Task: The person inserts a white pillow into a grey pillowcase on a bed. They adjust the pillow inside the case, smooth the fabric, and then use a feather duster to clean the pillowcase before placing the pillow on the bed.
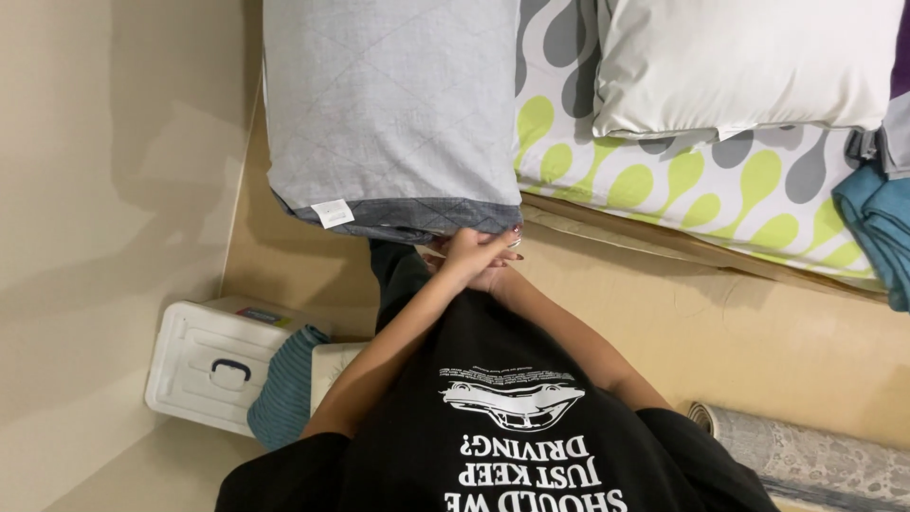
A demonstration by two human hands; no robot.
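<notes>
Just above both hands (479,258), the grey pillow (393,114) hangs

Left hand (471,248), right hand (493,270) together at grey pillow (393,114) lower edge.

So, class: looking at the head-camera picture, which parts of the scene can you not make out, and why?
- Hands: pressed together at the grey pillow edge; the grip is hidden.
- Grey pillow: top cut off by the frame.
- Rolled rug: cut off at the lower right.
- White box: partly covered by a striped cloth.
- Teal fabric: cut off at the right edge.
</notes>
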